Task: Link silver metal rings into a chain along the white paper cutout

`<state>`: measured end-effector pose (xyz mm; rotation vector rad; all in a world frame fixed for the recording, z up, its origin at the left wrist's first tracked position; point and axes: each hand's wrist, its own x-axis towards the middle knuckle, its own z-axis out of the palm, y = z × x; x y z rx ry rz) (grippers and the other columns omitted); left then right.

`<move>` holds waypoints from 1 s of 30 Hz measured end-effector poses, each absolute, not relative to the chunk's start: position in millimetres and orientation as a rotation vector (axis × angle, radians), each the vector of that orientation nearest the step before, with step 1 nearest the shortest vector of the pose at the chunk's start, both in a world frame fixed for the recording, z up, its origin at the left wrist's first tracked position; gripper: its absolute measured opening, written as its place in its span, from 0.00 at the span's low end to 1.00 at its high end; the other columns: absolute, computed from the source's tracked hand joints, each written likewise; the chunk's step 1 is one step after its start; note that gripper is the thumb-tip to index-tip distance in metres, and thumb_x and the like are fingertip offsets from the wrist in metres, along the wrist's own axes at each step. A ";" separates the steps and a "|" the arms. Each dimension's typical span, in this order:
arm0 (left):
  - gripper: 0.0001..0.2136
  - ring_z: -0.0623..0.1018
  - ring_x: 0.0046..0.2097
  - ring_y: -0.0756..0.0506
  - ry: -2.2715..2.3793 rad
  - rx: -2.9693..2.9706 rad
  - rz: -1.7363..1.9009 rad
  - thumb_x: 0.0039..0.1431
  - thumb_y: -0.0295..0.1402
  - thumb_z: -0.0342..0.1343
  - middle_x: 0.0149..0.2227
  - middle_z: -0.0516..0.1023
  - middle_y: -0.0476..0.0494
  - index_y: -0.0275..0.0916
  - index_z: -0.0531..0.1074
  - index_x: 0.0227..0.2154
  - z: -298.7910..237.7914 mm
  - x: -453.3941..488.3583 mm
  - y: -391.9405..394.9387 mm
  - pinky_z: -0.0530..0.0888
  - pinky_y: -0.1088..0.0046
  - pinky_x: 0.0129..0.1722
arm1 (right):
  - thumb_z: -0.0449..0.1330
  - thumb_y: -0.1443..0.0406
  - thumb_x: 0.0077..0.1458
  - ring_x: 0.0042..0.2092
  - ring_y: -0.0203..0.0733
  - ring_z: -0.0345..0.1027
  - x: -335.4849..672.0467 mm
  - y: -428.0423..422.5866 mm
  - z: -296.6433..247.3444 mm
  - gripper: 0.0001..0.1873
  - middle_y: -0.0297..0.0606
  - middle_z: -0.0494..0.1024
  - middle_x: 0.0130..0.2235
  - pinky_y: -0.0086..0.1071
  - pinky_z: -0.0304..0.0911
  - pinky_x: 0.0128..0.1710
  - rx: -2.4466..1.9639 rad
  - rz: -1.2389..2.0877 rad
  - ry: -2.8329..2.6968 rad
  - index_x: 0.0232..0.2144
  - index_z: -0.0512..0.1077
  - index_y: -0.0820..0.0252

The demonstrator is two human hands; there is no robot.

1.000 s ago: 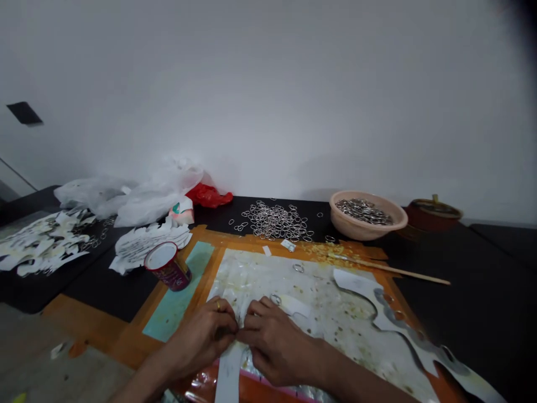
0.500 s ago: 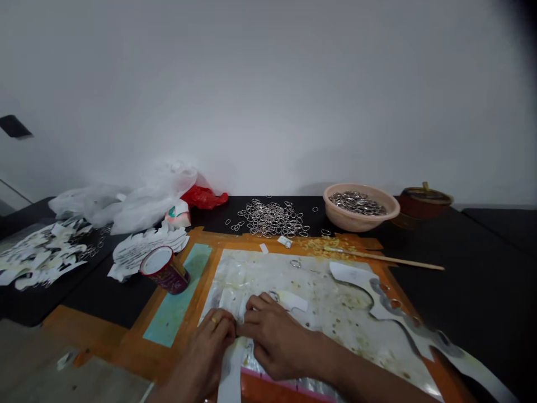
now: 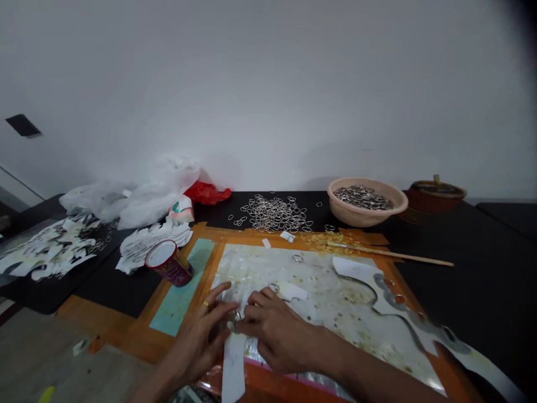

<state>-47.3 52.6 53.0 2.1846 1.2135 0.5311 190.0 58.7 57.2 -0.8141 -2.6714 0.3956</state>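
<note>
Left hand [image 3: 197,333], right hand [image 3: 274,330] above white paper strip [image 3: 233,366] pointing bodyward

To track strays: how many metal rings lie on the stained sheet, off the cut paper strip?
3 rings: one near far edge, one by the paper scrap, one between left hand and right hand; more may be hidden.
</note>
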 end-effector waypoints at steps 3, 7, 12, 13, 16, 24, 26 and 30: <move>0.12 0.75 0.56 0.41 1.221 2.223 0.452 0.60 0.25 0.55 0.62 0.67 0.41 0.46 0.79 0.41 50.3 -45.0 60.2 0.71 0.59 0.58 | 0.57 0.69 0.51 0.44 0.47 0.59 190.0 57.7 57.6 0.17 0.38 0.75 0.38 0.42 0.53 0.45 -0.819 0.416 -2.657 0.44 0.74 0.56; 0.08 0.78 0.52 0.42 1.211 2.240 0.465 0.59 0.26 0.57 0.54 0.75 0.41 0.44 0.81 0.33 48.0 -41.7 65.7 0.75 0.65 0.52 | 0.56 0.69 0.49 0.43 0.48 0.60 190.9 57.9 59.9 0.19 0.38 0.75 0.35 0.42 0.54 0.44 -0.831 0.468 -2.638 0.44 0.74 0.55; 0.11 0.78 0.49 0.44 1.191 2.282 0.560 0.64 0.26 0.50 0.48 0.75 0.40 0.40 0.76 0.29 48.0 -40.3 57.8 0.75 0.68 0.48 | 0.56 0.71 0.47 0.44 0.47 0.61 192.4 57.8 62.3 0.18 0.38 0.76 0.35 0.41 0.54 0.46 -0.865 0.555 -2.589 0.41 0.73 0.57; 0.12 0.78 0.47 0.44 1.182 2.294 0.581 0.65 0.26 0.48 0.48 0.74 0.39 0.39 0.75 0.30 46.5 -40.8 54.9 0.75 0.69 0.47 | 0.56 0.71 0.47 0.44 0.47 0.61 192.5 57.5 62.5 0.17 0.38 0.76 0.35 0.41 0.54 0.46 -0.868 0.549 -2.591 0.41 0.73 0.57; 0.14 0.78 0.44 0.46 1.172 2.319 0.631 0.66 0.26 0.43 0.49 0.71 0.38 0.39 0.74 0.31 39.8 -43.4 46.5 0.76 0.71 0.43 | 0.56 0.70 0.49 0.43 0.47 0.59 193.0 55.5 63.2 0.16 0.38 0.75 0.35 0.42 0.53 0.46 -0.862 0.512 -2.632 0.42 0.73 0.57; 0.08 0.70 0.56 0.37 1.353 2.284 0.732 0.63 0.29 0.51 0.53 0.69 0.39 0.42 0.74 0.31 35.3 -42.8 33.4 0.70 0.55 0.55 | 0.56 0.67 0.52 0.43 0.47 0.59 192.7 50.5 64.9 0.21 0.40 0.74 0.39 0.45 0.52 0.47 -0.802 0.443 -2.725 0.50 0.69 0.56; 0.05 0.66 0.60 0.34 1.453 2.224 0.746 0.61 0.31 0.54 0.58 0.66 0.39 0.44 0.74 0.38 36.4 -42.4 28.0 0.67 0.48 0.58 | 0.57 0.67 0.53 0.43 0.47 0.59 191.7 50.4 64.6 0.19 0.40 0.74 0.40 0.45 0.52 0.48 -0.784 0.437 -2.744 0.48 0.69 0.57; 0.10 0.60 0.65 0.35 1.653 2.070 0.838 0.61 0.31 0.52 0.61 0.62 0.38 0.43 0.70 0.45 34.3 -39.6 18.9 0.63 0.45 0.61 | 0.56 0.68 0.52 0.45 0.47 0.61 189.4 51.0 64.2 0.16 0.40 0.74 0.40 0.44 0.53 0.50 -0.754 0.427 -2.755 0.46 0.70 0.60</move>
